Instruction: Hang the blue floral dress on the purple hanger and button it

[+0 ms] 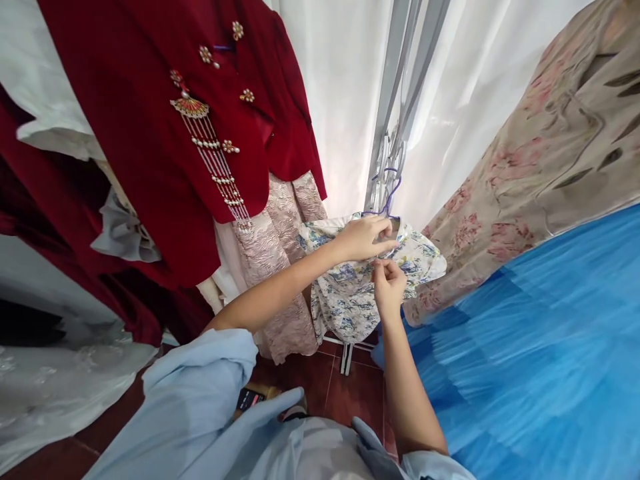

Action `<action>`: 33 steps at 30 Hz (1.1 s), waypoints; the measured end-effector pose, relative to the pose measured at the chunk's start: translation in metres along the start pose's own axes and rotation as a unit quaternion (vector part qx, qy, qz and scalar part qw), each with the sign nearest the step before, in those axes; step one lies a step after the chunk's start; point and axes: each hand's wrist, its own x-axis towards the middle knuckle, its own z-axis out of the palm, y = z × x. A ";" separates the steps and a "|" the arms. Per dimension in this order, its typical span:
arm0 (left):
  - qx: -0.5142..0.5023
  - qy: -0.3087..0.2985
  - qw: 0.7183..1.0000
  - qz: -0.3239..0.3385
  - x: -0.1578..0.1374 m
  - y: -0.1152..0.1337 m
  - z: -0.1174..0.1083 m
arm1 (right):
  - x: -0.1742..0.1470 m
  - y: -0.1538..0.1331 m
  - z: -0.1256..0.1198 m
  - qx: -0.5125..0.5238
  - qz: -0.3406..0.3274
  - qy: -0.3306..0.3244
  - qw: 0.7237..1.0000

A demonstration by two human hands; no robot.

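Plainly seen, hands: two, both bare, close together at the neckline of the floral top.
Left hand [365,238]: comes across from the left, fingers loosely bent and partly spread over the neck opening; whether it has hold of cloth I cannot tell.
Right hand [390,287]: thumb and forefinger drawn together in a pinch on the front of the top, just below the neckline, with the cloth's edge apparently between them.
Floral top [345,307]: one, thin pale fabric with blue, green and yellow blossoms, loosely creased, hanging in the middle.
Hanger [387,205]: one, slim and purple, its hook curving up from the neckline beside the rack.
Rack [425,53]: smooth grey metal bars.
Red jacket [290,133]: one, dense plain cloth, hanging left of the top.
Flower ornaments [237,30]: four beaded ones spread over the jacket's front.
Fan ornament [190,108]: one, with long beaded strands.
Pink garment [290,327]: one, shiny and crinkled, below the jacket.
Beige garment [515,167]: one, with pink flowers and dark leaves, on the right.
Blue garment [550,320]: one, in gauzy, feathery layers.
Curtain [340,67]: white, in soft vertical folds.
Floor [320,383]: dark red tiles with pale joints.
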 end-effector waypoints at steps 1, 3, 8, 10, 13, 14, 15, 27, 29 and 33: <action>0.018 -0.022 1.000 0.008 -0.004 -0.001 0.000 | 0.002 -0.004 -0.002 -0.002 -0.006 -0.005 1.000; 0.048 -0.064 0.996 0.037 -0.010 -0.002 0.000 | 0.007 -0.009 -0.003 -0.005 -0.008 -0.014 1.000; 0.131 -0.077 0.982 0.114 -0.015 -0.009 0.005 | 0.007 -0.008 0.004 0.018 0.012 -0.018 1.000; 0.162 -0.068 0.977 0.124 -0.015 -0.013 0.009 | 0.004 -0.006 0.007 0.020 0.011 -0.018 1.000; 0.158 -0.055 0.976 0.137 -0.012 -0.019 0.013 | 0.005 -0.004 0.006 0.008 -0.003 -0.017 1.000; 0.144 -0.047 0.978 0.140 -0.010 -0.020 0.013 | 0.006 -0.003 0.006 0.002 -0.007 -0.017 1.000; 0.125 -0.037 0.981 0.142 -0.007 -0.020 0.012 | 0.008 0.001 0.005 -0.007 -0.008 -0.021 1.000; -0.065 0.007 0.993 0.095 0.019 -0.032 -0.018 | -0.096 0.148 -0.009 -0.168 0.171 -0.016 0.971; -0.121 0.029 0.991 0.055 0.010 -0.044 -0.021 | -0.113 0.162 -0.016 -0.167 0.193 -0.018 0.967; -0.284 0.189 0.937 -0.074 0.000 -0.088 -0.049 | -0.112 0.174 -0.024 -0.134 0.209 -0.028 0.968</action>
